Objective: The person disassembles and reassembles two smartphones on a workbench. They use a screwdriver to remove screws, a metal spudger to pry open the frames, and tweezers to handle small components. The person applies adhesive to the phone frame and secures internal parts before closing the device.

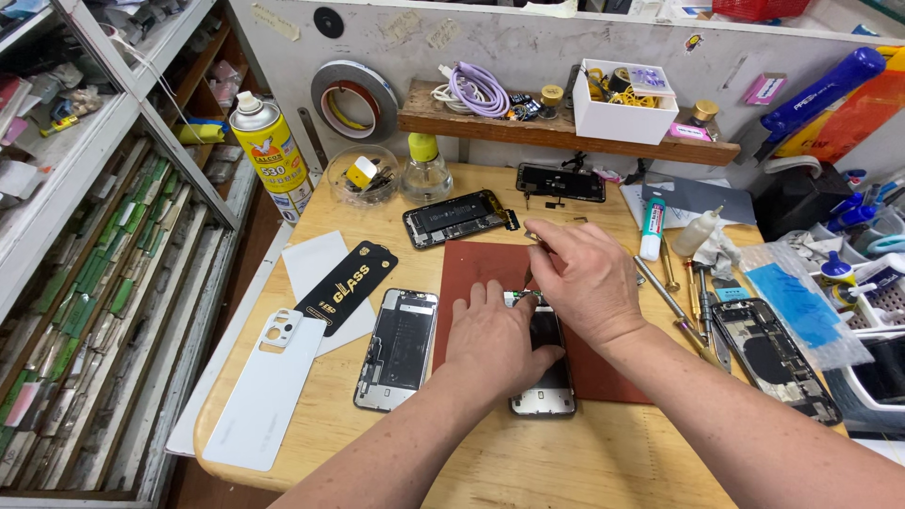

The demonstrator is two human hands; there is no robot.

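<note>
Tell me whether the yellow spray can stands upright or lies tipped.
Upright: the yellow spray can stands on its base, white nozzle on top.
</note>
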